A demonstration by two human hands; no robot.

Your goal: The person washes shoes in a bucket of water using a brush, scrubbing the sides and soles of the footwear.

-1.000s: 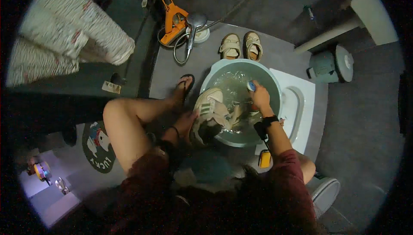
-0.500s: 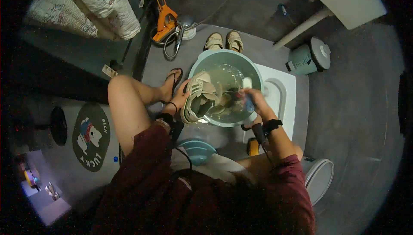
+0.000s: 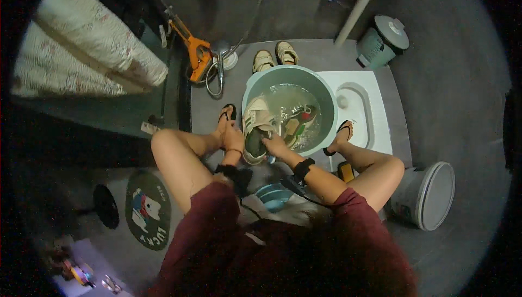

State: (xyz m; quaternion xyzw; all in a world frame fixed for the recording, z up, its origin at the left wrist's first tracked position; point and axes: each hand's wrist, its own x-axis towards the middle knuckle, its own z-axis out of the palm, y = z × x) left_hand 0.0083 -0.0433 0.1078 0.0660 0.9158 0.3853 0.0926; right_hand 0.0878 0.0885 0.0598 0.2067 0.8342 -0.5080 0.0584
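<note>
A cream sneaker (image 3: 255,113) with dark stripes is held upright at the near left rim of a pale green basin (image 3: 250,82). My left hand (image 3: 232,138) is closed on its left side. My right hand (image 3: 276,146) is at the shoe's opening, closed round a scrub brush (image 3: 271,159); only small white and blue parts of it show, and its bristles are hidden. Cloudy water fills the basin's lower part. In it lies another shoe (image 3: 300,124), partly under the surface, with green and red patches.
Behind the basin stands a pair of cream shoes (image 3: 275,56). A white squat toilet (image 3: 381,113) lies to the right, near a lidded bin (image 3: 382,41). An orange mop head (image 3: 199,58) and shower head (image 3: 222,48) are at the back left. A white bucket (image 3: 435,196) stands at the near right.
My right hand has moved left with the brush, from over the water to the sneaker's opening. The other shoe in the water shows more plainly. The view has shifted.
</note>
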